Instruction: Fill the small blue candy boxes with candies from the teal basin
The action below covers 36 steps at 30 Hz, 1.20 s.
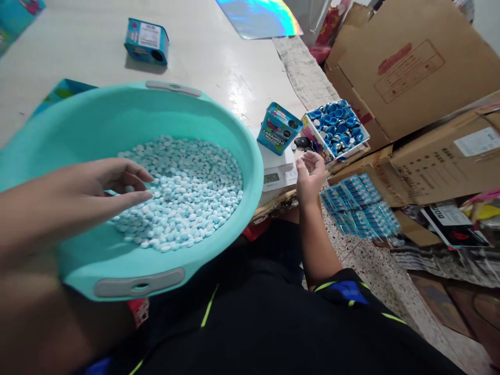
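Candies (187, 200) heaped in the basin (117, 122), below and just beyond our left fingers (135, 198), slightly parted. Our right fingers (318, 162) curl near the tin (278, 133); we cannot tell their hold.

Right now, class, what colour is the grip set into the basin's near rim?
The grip is grey, set in a turquoise basin; the head view shows it.

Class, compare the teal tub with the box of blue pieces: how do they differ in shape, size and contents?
The tub is rounded, while the box is rectangular. The tub looks much larger than the box. The tub holds pale blue and white tablets; the box holds darker blue, cap-like pieces. Both are open on top and contain many small items.
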Each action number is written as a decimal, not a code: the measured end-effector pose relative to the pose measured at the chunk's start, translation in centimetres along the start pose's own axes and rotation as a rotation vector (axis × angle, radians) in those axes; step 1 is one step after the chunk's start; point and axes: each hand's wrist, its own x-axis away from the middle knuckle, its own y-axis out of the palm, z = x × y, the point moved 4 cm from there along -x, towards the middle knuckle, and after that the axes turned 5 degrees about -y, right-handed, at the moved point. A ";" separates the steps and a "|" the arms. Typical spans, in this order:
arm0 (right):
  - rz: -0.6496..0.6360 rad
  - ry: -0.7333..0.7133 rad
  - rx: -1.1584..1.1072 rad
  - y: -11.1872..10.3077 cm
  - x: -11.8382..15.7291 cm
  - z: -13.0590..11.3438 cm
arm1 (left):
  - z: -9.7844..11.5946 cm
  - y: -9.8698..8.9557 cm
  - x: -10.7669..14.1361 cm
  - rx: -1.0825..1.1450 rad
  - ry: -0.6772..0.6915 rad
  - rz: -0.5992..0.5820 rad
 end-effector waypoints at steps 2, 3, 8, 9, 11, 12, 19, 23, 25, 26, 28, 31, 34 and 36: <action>0.032 -0.047 -0.025 -0.5 -0.5 -1.6 | 1.2 -0.2 0.7 0.003 0.041 -0.056; 0.065 -0.091 -0.006 -1.0 -0.6 -2.9 | 1.8 -0.3 1.2 0.003 0.061 -0.071; -0.047 -0.426 0.018 -2.4 1.5 -12.9 | 3.9 -0.8 3.2 0.028 0.173 -0.049; -0.181 -0.510 -0.044 -2.0 2.4 -15.1 | 4.1 -0.7 3.4 0.035 0.178 -0.049; -0.508 -0.642 -0.099 0.0 4.2 -18.9 | 4.4 -0.6 3.6 0.045 0.164 -0.050; -0.665 -0.683 -0.065 1.2 5.1 -20.3 | 4.5 -0.6 3.7 0.048 0.153 -0.042; -1.314 -0.566 0.508 7.5 7.0 -21.7 | 4.7 -0.3 4.0 0.070 0.166 -0.039; -1.407 -0.618 0.549 7.5 7.2 -21.7 | 5.0 -0.1 4.1 0.045 0.210 -0.025; -1.468 -0.624 0.584 7.6 7.3 -22.0 | 5.1 -0.1 4.1 0.028 0.185 -0.023; -1.507 -0.614 0.601 7.6 7.3 -22.2 | 5.1 -0.1 4.1 0.022 0.168 -0.021; -1.574 -0.581 0.618 7.6 7.3 -22.6 | 5.1 -0.2 4.1 0.022 0.149 -0.022; -1.604 -0.557 0.605 7.5 7.1 -23.1 | 5.0 -0.1 4.0 0.039 0.172 -0.043; -1.587 -0.561 0.601 7.3 6.9 -23.2 | 5.0 -0.1 3.9 0.065 0.207 -0.036; -1.576 -0.562 0.604 7.2 6.9 -23.1 | 4.9 0.0 3.9 0.088 0.217 -0.015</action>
